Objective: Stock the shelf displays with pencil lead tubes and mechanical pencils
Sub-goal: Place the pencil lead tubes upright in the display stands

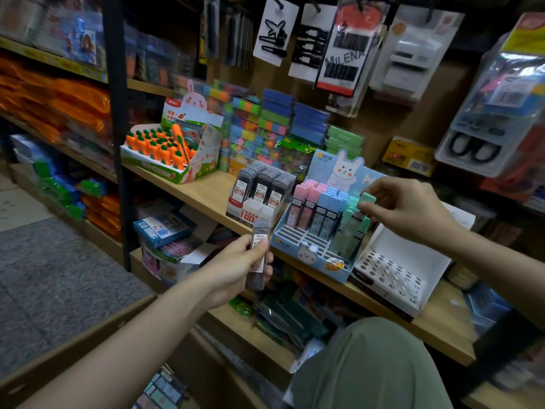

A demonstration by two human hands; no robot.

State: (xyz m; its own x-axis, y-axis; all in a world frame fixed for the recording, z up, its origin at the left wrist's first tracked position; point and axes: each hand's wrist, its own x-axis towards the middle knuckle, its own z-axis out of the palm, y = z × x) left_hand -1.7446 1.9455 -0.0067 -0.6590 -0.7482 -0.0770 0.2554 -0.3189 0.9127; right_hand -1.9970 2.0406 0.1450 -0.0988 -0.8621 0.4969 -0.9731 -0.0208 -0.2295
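Note:
My left hand (236, 268) grips a dark grey lead tube (259, 255) upright, in front of the wooden shelf's edge. My right hand (413, 208) pinches the mint cap of a green lead tube (361, 219) that stands in the right column of the blue bunny display box (312, 252). That box holds pink, blue and green tubes at its back; its front slots are empty. To its left stands a box of dark grey lead tubes (261, 190).
A white tray with round holes (395, 270) sits right of the bunny box. A carrot-pen display (168, 149) stands at the left of the wooden shelf (206, 193). Hair-clip cards hang above. A cardboard box (73, 352) lies below left, and my knee (368, 367) is bottom right.

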